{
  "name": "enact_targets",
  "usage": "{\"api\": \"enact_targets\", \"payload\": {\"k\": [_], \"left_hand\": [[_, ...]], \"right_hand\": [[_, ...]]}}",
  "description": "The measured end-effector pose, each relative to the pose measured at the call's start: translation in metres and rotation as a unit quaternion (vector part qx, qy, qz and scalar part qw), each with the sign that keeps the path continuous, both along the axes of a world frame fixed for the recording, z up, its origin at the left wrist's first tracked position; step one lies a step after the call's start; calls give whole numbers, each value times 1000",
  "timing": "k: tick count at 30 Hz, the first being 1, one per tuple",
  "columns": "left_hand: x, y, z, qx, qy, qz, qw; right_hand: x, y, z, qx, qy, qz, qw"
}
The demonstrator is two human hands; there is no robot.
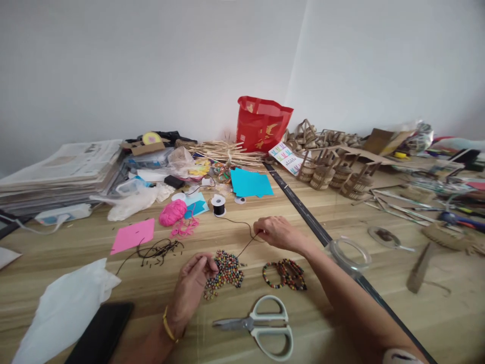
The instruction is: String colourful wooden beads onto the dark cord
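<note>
My left hand (193, 285) pinches the near end of a thin black cord (242, 248) just beside a heap of small coloured beads (226, 269). My right hand (278, 233) grips the same cord farther along, and the cord runs on to a small black spool (219, 205). Two finished bead bracelets (285, 274) lie below my right hand. White-handled scissors (261, 323) lie at the front edge, shut. Cut bits of black cord (159, 249) lie left of the beads.
A pink yarn ball (173, 212), pink paper (133, 235), blue paper (250, 183), a red bag (262, 124), a newspaper stack (60, 169), woven baskets (329, 174), a tape roll (349, 254), a black phone (101, 333) and a white plastic bag (64, 308) crowd the wooden table (341, 313).
</note>
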State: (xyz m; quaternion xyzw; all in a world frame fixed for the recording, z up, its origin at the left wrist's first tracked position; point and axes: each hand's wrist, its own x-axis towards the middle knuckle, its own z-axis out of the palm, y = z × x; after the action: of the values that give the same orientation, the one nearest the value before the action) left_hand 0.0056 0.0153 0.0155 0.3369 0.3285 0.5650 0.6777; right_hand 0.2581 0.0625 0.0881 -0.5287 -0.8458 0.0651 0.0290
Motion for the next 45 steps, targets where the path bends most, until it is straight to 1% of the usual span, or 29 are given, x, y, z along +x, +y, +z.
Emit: {"api": "enact_targets", "payload": {"k": [5, 7, 9, 12, 14, 15, 16, 17, 18, 19, 22, 24, 26, 27, 28, 29, 30, 31, 32, 34, 35, 36, 37, 39, 41, 42, 45], "left_hand": [[-2, 0, 3, -19, -28, -49, 998], [-2, 0, 2, -19, -25, -67, 997], [-2, 0, 2, -16, -20, -76, 997], [-2, 2, 1, -15, -18, -74, 997], [-2, 3, 1, -16, -19, -70, 997], [-2, 3, 1, -15, -19, -69, 997], [-3, 3, 1, -13, -18, -68, 997], [-3, 3, 1, -12, -16, -68, 997], [-3, 3, 1, -12, -14, -68, 998], [-4, 3, 0, -12, -11, -69, 997], [-3, 1, -1, -9, 11, -73, 997], [-2, 1, -1, -5, 32, -73, 997], [-1, 0, -1, -2, 50, -67, 996], [-1, 0, 0, -1, 57, -60, 997], [0, 0, 0, 3, 61, -52, 997], [0, -1, 1, 7, 65, -43, 997], [0, -1, 1, 13, 69, -34, 997], [0, -1, 2, 20, 76, -24, 997], [0, -1, 2, 29, 86, -14, 996], [-1, 0, 2, 47, 109, 5, 993], [-2, 0, 2, 55, 118, 15, 991], [-2, 0, 2, 62, 124, 22, 990], [-2, 0, 2, 68, 125, 26, 990], [-1, 0, 2, 80, 121, 25, 989], [1, -2, 3, 91, 118, 7, 989], [1, -3, 3, 92, 115, -5, 989], [3, -5, 2, 91, 100, -39, 990]], "right_hand": [[6, -8, 12, -8, 5, 39, 999], [7, -9, 13, -23, 11, 54, 998], [6, -9, 10, -54, 11, 74, 996], [1, -7, -2, -138, 16, 132, 981], [-3, -7, -11, -218, 48, 191, 956], [-6, -7, -14, -257, 63, 207, 942], [-7, -7, -17, -295, 72, 214, 928], [-9, -7, -19, -317, 81, 215, 920], [-10, -8, -20, -324, 90, 212, 918], [-11, -9, -20, -317, 98, 205, 921], [-17, -12, -17, -243, 137, 187, 942], [-26, -13, -19, -225, 193, 190, 936], [-38, -14, -25, -247, 273, 181, 912], [-44, -15, -30, -272, 316, 168, 893], [-51, -15, -36, -316, 362, 146, 865], [-57, -16, -43, -368, 407, 124, 827], [-63, -16, -49, -423, 444, 108, 783], [-68, -16, -54, -470, 469, 102, 740], [-71, -16, -59, -501, 488, 102, 707], [-76, -16, -66, -539, 505, 93, 668], [-77, -16, -68, -548, 510, 85, 657], [-78, -16, -69, -550, 514, 75, 654], [-78, -16, -70, -545, 518, 65, 656], [-79, -17, -72, -516, 530, 51, 672], [-81, -18, -72, -481, 545, 47, 685], [-82, -19, -71, -470, 553, 50, 686], [-85, -24, -68, -458, 571, 61, 679]]}}
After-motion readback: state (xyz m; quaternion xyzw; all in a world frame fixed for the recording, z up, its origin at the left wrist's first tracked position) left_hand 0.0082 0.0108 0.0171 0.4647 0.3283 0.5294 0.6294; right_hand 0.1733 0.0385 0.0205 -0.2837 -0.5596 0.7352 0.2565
